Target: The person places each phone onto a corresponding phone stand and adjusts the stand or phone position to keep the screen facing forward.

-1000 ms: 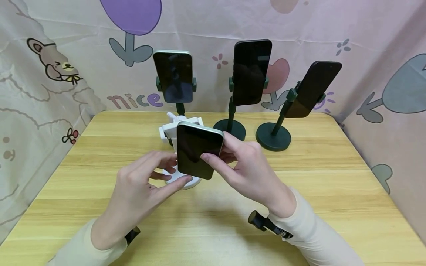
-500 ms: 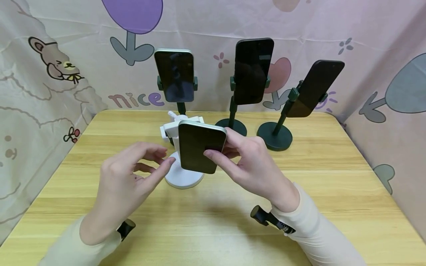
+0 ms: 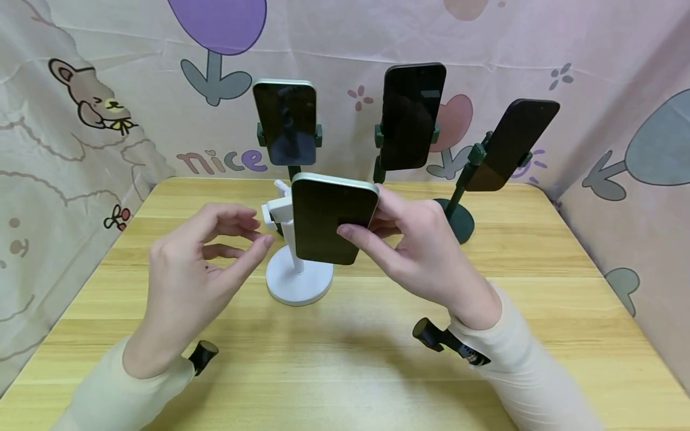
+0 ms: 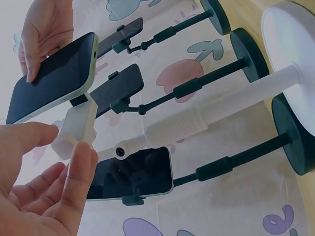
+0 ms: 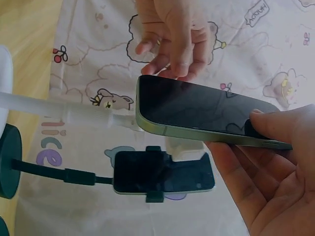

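My right hand [image 3: 426,251] holds a smartphone [image 3: 331,224] with a pale green edge and a dark screen, thumb on the screen and fingers behind it. The phone is upright, slightly tilted, in front of the clamp of a white phone stand [image 3: 299,281], and hides part of the clamp. My left hand [image 3: 196,275] is just left of the stand, fingers loosely bent and holding nothing. In the left wrist view its fingertips [image 4: 81,155] are close to the white clamp [image 4: 76,125]. The right wrist view shows the clamp [image 5: 184,147] behind the phone's edge.
Behind the white stand, three dark green stands each hold a phone: one at left [image 3: 284,123], one in the middle [image 3: 414,117], one leaning at right [image 3: 509,143]. A printed cloth [image 3: 323,36] hangs behind the wooden table [image 3: 345,371].
My left hand has drawn back leftward and up from the phone's lower edge. The right hand has lifted the phone a little, so more of the white stand's base and pole shows.
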`<control>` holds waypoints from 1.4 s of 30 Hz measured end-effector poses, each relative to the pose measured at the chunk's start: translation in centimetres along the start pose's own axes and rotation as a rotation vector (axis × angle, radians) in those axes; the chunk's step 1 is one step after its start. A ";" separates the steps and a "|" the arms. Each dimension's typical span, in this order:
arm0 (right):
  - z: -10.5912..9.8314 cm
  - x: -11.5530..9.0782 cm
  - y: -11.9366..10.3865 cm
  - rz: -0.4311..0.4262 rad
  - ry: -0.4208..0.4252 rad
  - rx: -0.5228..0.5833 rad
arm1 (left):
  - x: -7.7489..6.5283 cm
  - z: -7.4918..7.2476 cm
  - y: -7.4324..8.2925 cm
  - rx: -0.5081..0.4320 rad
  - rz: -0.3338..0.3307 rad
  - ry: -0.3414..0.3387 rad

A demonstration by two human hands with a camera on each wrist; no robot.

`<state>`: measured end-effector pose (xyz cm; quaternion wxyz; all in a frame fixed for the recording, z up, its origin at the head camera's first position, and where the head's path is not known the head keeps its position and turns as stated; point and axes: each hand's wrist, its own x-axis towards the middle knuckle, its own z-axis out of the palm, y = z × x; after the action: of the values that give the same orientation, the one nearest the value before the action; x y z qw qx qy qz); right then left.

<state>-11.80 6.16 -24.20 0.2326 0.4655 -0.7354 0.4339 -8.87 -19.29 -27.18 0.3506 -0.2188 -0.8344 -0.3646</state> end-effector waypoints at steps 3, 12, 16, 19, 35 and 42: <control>-0.3 0.7 -0.2 -0.023 0.003 -0.005 | 0.3 0.0 0.2 -0.021 -0.005 -0.002; -0.7 2.3 -0.3 -0.080 0.014 0.022 | 1.0 -0.2 0.9 -0.080 -0.010 -0.033; -0.7 2.7 0.2 -0.086 0.012 0.067 | 0.9 -0.1 0.5 -0.076 -0.013 -0.052; -0.7 2.9 0.7 -0.086 -0.001 0.117 | 0.8 -0.1 -0.1 -0.071 -0.021 -0.067; -1.4 5.0 0.8 -0.151 -0.117 0.270 | 0.9 -0.5 -0.3 -0.062 -0.004 -0.114; -1.3 5.6 1.8 -0.191 -0.123 0.342 | 0.8 -0.4 -0.7 -0.056 -0.011 -0.106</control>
<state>-16.00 4.89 -20.13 0.1451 0.5914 -0.6164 0.4992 -9.64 -20.01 -26.71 0.2976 -0.2430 -0.8425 -0.3776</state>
